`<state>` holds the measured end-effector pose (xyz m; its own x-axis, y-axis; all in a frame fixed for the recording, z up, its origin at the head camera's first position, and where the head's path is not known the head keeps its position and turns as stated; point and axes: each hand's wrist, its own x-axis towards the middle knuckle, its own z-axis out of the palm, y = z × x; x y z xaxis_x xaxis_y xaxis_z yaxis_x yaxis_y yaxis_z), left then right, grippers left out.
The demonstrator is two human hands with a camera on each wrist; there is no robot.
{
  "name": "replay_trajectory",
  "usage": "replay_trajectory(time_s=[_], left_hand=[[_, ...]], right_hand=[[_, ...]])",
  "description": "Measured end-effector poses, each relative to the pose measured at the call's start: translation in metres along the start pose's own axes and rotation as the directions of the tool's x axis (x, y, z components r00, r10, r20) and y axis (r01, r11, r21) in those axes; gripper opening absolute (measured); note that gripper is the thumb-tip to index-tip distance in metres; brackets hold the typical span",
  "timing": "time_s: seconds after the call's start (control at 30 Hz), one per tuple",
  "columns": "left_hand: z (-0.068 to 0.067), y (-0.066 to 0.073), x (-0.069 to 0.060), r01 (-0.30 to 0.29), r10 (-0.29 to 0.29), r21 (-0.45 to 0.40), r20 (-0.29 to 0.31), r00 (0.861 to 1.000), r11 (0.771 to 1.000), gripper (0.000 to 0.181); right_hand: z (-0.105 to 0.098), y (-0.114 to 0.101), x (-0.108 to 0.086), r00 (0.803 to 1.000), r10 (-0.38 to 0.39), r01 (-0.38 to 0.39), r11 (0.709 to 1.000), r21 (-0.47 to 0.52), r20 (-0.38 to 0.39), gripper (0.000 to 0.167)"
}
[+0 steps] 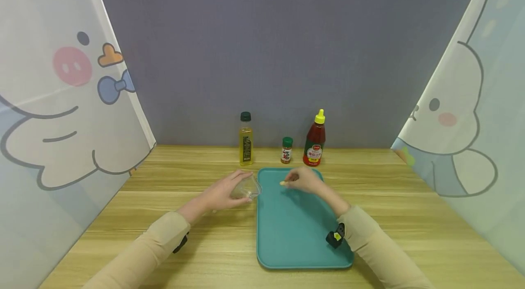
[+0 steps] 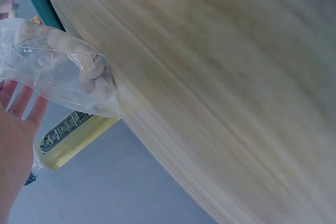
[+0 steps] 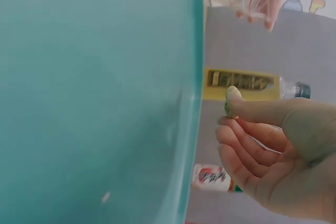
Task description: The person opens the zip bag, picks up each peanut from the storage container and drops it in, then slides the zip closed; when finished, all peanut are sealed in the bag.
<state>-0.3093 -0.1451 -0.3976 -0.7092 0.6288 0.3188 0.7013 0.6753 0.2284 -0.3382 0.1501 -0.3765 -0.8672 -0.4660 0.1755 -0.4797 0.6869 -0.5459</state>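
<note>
My left hand (image 1: pixel 224 193) holds a clear plastic bag (image 1: pixel 248 187) just beyond the tray's left edge, its mouth toward the tray. Several beige, rounded lumps (image 2: pixel 86 59) lie inside the bag in the left wrist view; their exact kind is hard to tell. Above the far part of a teal tray (image 1: pixel 299 234), my right hand (image 1: pixel 305 181) pinches a small pale yellowish piece (image 1: pixel 283 183) between thumb and fingertips. In the right wrist view the thumb and fingers partly hide that piece.
Behind the tray stand an oil bottle (image 1: pixel 246 143) with a dark cap, a small green-lidded seasoning jar (image 1: pixel 286 151) and a red sauce bottle (image 1: pixel 315 145) with a yellow nozzle. A grey panel (image 1: pixel 262 52) rises behind the wooden table (image 1: pixel 197 243), with printed cloths at both sides.
</note>
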Motion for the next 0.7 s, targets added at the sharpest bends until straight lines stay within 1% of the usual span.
replay_trajectory(time_s=[0.1, 0.13, 0.23, 0.3, 0.4, 0.57, 0.7], left_hand=[[0.000, 0.000, 0.000, -0.002, 0.002, -0.006, -0.001, 1.000, 1.000, 0.076], [0.000, 0.000, 0.000, -0.003, 0.003, -0.008, -0.001, 1.000, 1.000, 0.076], [0.000, -0.001, 0.001, -0.002, 0.002, -0.018, -0.002, 1.000, 1.000, 0.075], [0.001, -0.001, 0.001, -0.002, 0.002, -0.021, -0.003, 1.000, 1.000, 0.075], [0.001, -0.002, 0.001, -0.006, 0.006, -0.019, -0.005, 1.000, 1.000, 0.075], [0.001, -0.002, 0.001, -0.007, 0.007, -0.028, -0.001, 1.000, 1.000, 0.075], [0.001, -0.002, 0.001, -0.007, 0.007, -0.031, 0.002, 1.000, 1.000, 0.074]], right_hand=[[0.004, -0.010, 0.001, 0.999, -0.023, 0.023, 1.000, -0.005, -0.026, 0.016], [0.004, -0.013, 0.001, 0.998, -0.057, 0.056, 0.998, -0.009, -0.039, 0.018], [0.007, -0.023, 0.001, 0.994, -0.095, 0.095, 0.995, 0.010, -0.055, 0.018], [0.010, -0.029, 0.002, 0.994, -0.102, 0.103, 0.994, 0.023, -0.051, 0.018], [0.015, -0.039, 0.004, 0.996, -0.081, 0.083, 0.995, 0.050, -0.035, 0.017], [0.019, -0.054, 0.004, 0.993, -0.118, 0.119, 0.992, 0.051, -0.019, 0.015], [0.025, -0.060, 0.006, 0.987, -0.157, 0.158, 0.987, 0.034, -0.015, 0.014]])
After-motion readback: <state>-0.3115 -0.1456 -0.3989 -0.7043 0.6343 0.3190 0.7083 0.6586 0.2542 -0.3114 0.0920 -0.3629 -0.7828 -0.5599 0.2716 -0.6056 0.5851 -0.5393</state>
